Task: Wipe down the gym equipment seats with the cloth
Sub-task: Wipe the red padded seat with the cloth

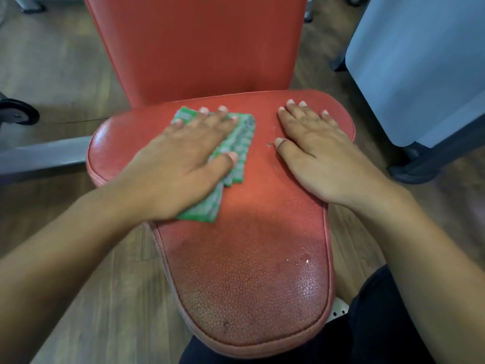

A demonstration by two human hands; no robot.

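Fingers (215,119) of the left hand (181,158) lie spread and flat on a folded green-and-white cloth (237,143), pressing it to the far left part of a red padded seat (249,258), while the right hand (320,158) rests palm-down on the seat's far right side, its fingers (298,115) straight, slightly apart and holding nothing. The cloth, folded into several layers whose edges fan out by the thumb, looks light, soft and limp; it would likely bunch or unfold if dragged by one corner, so a flat palm over its middle, as here, seems the surest hold. The seat's pebbled vinyl shines in patches near its front edge and appears firm and fairly slick, which should let the cloth glide. Small specks (269,145) lie just beside the right thumb, and pale flecks (307,261) dot the near half, which looks yet to be wiped. A matching red backrest (199,48) rises behind the seat. Wood-look flooring (52,61) surrounds the machine, with a grey metal frame bar (44,156) at left and a pale blue-grey equipment housing (420,61) at right. Dark trousers (380,324) show at the bottom of the view.
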